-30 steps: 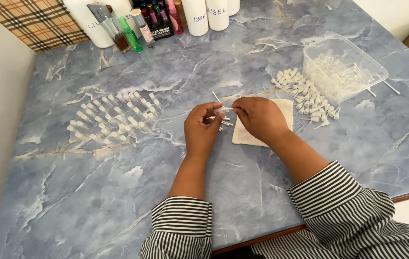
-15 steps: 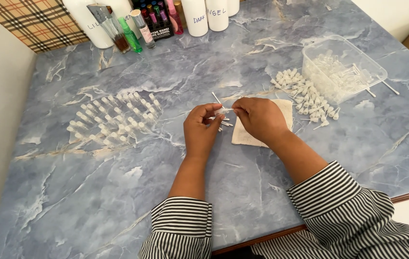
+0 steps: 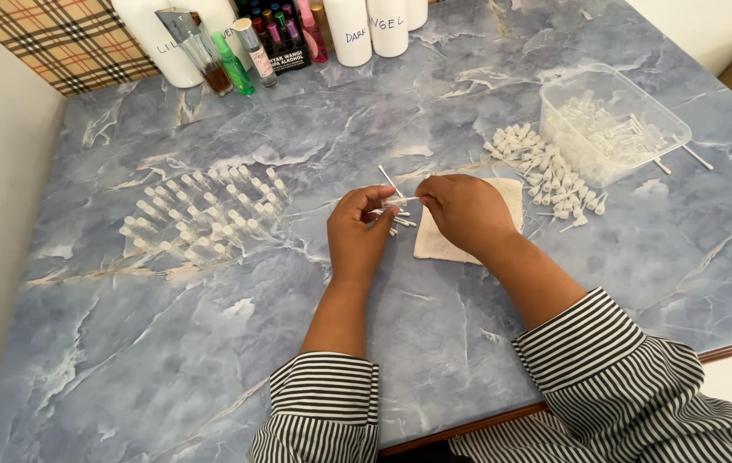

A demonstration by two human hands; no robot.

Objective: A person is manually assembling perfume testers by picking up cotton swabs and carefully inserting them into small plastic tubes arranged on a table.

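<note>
My left hand and my right hand meet over the middle of the blue marble table. Between their fingertips they pinch a small clear vial with a thin white tube. A few more thin white tubes lie on the table just beyond my left hand. Under my right hand lies a cream cloth. Both forearms wear black-and-white striped sleeves.
Rows of small clear vials lie to the left. A heap of white spray caps sits beside a clear plastic tub of parts at right. Bottles and white containers line the far edge.
</note>
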